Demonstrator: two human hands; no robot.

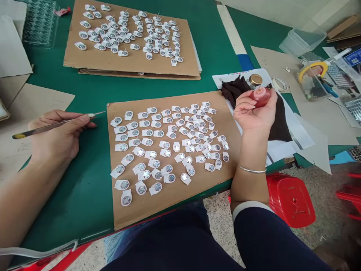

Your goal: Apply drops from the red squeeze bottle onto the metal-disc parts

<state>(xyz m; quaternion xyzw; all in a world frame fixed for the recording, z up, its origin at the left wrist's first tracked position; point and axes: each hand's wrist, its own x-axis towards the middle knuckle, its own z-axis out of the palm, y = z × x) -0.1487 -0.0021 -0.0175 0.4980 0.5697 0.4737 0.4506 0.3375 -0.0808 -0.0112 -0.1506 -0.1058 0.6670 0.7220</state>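
My left hand (60, 133) holds metal tweezers (42, 130) between thumb and fingers, their tip pointing right, near the upper left corner of a cardboard sheet (146, 210). Many small round silver pieces on white paper tabs (150, 154) lie spread over this sheet. Raised past the sheet's right edge, my right hand (255, 113) is wrapped round a small pinkish-red bottle (261, 96), its nozzle facing up. Behind that hand, a black cloth (279, 122) lies on white paper (299, 131), with a gold-lidded jar (255, 79) beside it.
A second stack of cardboard (135, 67) at the back holds many similar pieces. Clear plastic trays (41, 24) sit at the back left. On the right are a tape roll (279, 84), a clear box with tools (311, 88) and papers. A red stool (291, 199) stands below the table.
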